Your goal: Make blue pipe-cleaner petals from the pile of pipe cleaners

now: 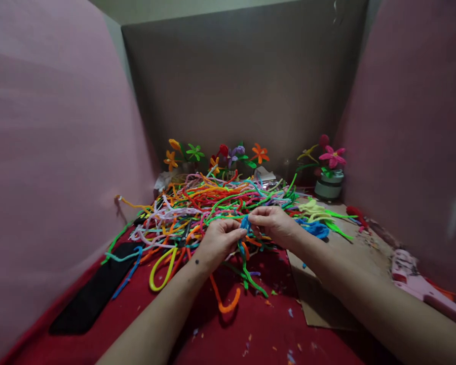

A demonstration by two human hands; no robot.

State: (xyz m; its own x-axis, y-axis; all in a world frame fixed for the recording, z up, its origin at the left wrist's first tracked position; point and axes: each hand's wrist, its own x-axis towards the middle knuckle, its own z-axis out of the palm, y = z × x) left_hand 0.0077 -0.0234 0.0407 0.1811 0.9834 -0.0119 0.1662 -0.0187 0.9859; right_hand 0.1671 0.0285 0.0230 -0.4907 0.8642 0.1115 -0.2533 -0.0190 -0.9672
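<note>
Between my two hands is a short blue pipe cleaner piece (245,223), looped or folded. My left hand (221,241) pinches it from the left with thumb and forefinger. From the right, the fingertips of my right hand (271,222) close on its upper part. Just behind and below lies a big tangled heap of coloured pipe cleaners (220,195). Green pipe cleaner ends (247,276) and a hooked orange one (228,306) stick out toward me. More blue pieces (314,229) lie beside my right wrist, next to light green ones (315,209).
Pipe cleaner flowers (228,154) stand along the back wall, and a jar (329,185) with a pink flower is at back right. A cardboard sheet (323,309) and a pink glue gun (416,284) lie right. A black strip (91,294) lies left on red cloth. Pink walls flank both sides.
</note>
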